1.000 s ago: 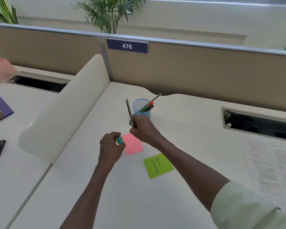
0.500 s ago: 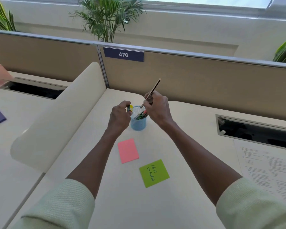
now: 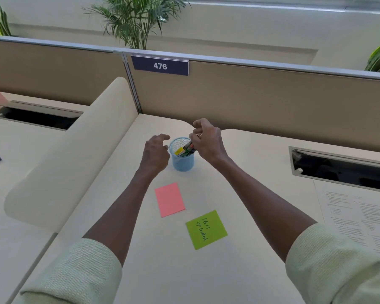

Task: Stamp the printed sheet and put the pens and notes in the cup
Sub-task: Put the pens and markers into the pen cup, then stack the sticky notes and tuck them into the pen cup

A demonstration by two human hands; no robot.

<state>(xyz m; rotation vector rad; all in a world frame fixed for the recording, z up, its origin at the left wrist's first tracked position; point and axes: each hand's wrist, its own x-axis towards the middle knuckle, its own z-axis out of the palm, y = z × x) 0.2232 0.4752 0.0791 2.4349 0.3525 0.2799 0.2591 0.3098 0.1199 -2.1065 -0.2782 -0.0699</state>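
The blue mesh cup [image 3: 183, 159] stands on the desk [image 3: 239, 172] toward its far edge, near the notch where the beige partition [image 3: 272, 99] meets the desk. Several pens [image 3: 188, 149] and a yellow-capped marker [image 3: 179, 151] stand inside the cup. The left hand [image 3: 155, 153] hovers just beside the cup's left rim with fingers loosely curled, holding nothing. The right hand [image 3: 207, 140] is above the cup's right rim, fingers bent over the upper ends of the pens (whether they pinch one cannot be told). The pink note [image 3: 169, 199] lies flat on the desk, nearer than the cup. The green note [image 3: 206, 229], with handwriting on it, lies just right of the pink one, closer to the near edge. The printed sheet [image 3: 358, 216] lies along the right edge.
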